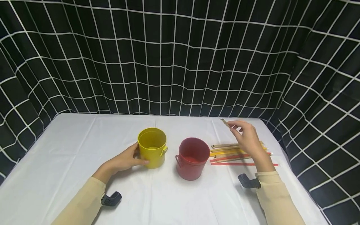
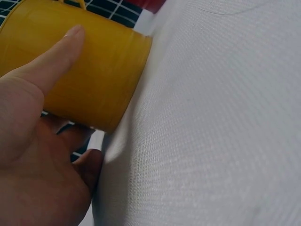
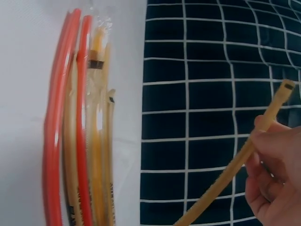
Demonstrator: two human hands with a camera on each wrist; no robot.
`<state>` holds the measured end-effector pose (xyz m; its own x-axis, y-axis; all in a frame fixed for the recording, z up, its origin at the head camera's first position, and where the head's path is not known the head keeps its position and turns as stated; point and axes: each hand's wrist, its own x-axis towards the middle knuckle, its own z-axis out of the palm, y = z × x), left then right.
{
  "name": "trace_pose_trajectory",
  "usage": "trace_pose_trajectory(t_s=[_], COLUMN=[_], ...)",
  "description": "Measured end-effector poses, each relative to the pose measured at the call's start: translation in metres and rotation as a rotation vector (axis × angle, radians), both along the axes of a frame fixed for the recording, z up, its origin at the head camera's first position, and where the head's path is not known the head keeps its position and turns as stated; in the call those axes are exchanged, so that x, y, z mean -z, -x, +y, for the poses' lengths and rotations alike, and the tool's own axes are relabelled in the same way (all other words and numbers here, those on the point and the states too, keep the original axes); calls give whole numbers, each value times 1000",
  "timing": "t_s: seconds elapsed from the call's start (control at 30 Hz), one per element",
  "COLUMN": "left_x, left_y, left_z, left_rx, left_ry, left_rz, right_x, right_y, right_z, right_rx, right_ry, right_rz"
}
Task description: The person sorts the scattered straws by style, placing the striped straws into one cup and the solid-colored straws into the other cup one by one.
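My left hand [image 1: 125, 160] holds a small yellow bucket [image 1: 154, 158] by its side, thumb on the near wall and fingers behind. In the left wrist view, the thumb lies along the yellow wall. Pinched between thumb and fingers of my right hand [image 1: 248, 137] is a brown paper-wrapped straw [image 3: 225, 176], raised above the table at the right. Beneath that hand lies a bunch of straws: red ones [image 3: 55, 127], yellow ones [image 3: 98, 155] and brown-wrapped ones [image 3: 71, 141]. Both buckets look hollow inside from the head view.
A dark red bucket [image 1: 191, 170] with a side handle stands upright between the yellow bucket and the straws. White cloth [image 1: 174, 200] covers the table. A black curtain with a white grid [image 1: 168, 56] hangs behind and along both sides.
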<state>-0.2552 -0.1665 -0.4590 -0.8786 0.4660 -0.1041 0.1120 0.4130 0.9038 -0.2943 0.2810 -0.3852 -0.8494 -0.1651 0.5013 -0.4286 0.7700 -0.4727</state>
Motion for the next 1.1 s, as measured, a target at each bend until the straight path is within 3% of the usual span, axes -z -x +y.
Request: trace_pose_trajectory(t_s=[0.2, 0.47, 0.6, 0.8, 1.1], left_x=[0, 3, 1, 1, 2], left_y=[-1, -1, -2, -2, -1], left_z=[0, 1, 1, 2, 2], left_rx=[2, -10, -6, -6, -14], left_ry=[9, 17, 13, 24, 21], left_rz=[-7, -10, 0, -1, -4], right_x=[0, 0, -3, -6, -19], right_y=[-1, 0, 0, 0, -4], right_z=[-2, -3, 0, 1, -5], right_rx=[-12, -16, 6, -20, -24], right_ry=[61, 133, 229, 487, 968], right_rz=[88, 116, 110, 64, 8])
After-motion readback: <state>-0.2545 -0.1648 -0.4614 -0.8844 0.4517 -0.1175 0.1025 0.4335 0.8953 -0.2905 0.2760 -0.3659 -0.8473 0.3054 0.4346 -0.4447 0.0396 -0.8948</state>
